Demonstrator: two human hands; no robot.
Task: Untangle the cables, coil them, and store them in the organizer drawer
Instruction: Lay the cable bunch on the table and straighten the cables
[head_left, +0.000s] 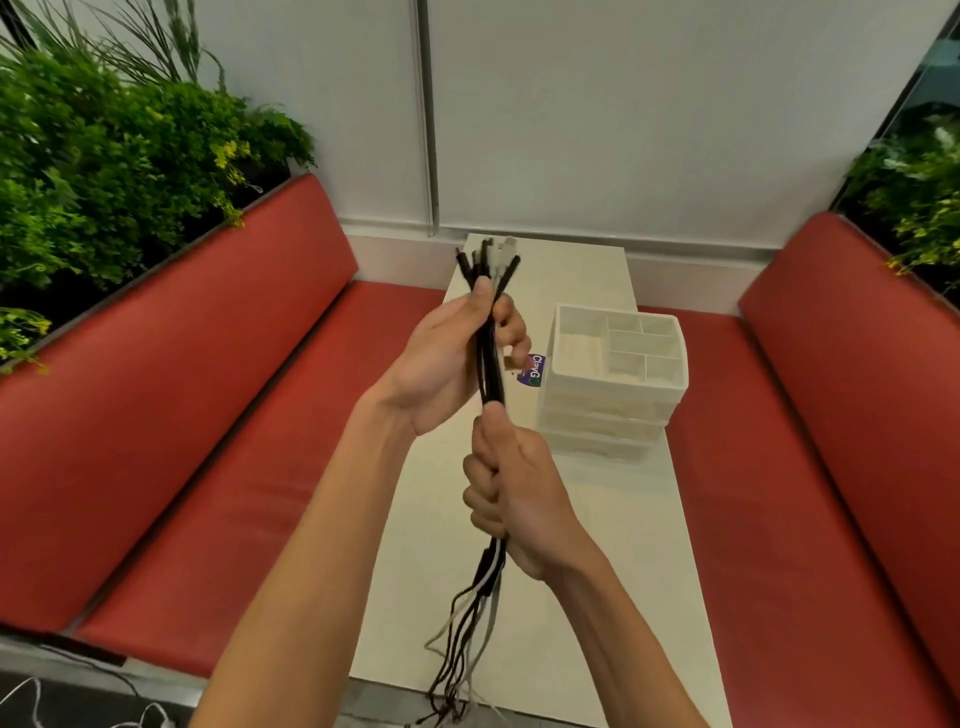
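A bundle of black and white cables (491, 371) is held upright over the white table (597, 597). My left hand (447, 364) grips the bundle near its upper end, where several plug ends fan out above my fingers. Just below it, my right hand (511, 499) is closed in a fist around the same bundle. Loose cable tails hang from under my right hand down past the table's near edge. The white organizer (613, 379), with open compartments on top and drawers stacked below, stands on the table to the right of my hands. Its drawers look closed.
Red padded benches (208, 441) run along both sides of the narrow table. Green plants (104, 156) rise behind the left bench, more at the far right. A small sticker (535, 370) lies on the table beside the organizer. Thin wires lie on the floor at lower left.
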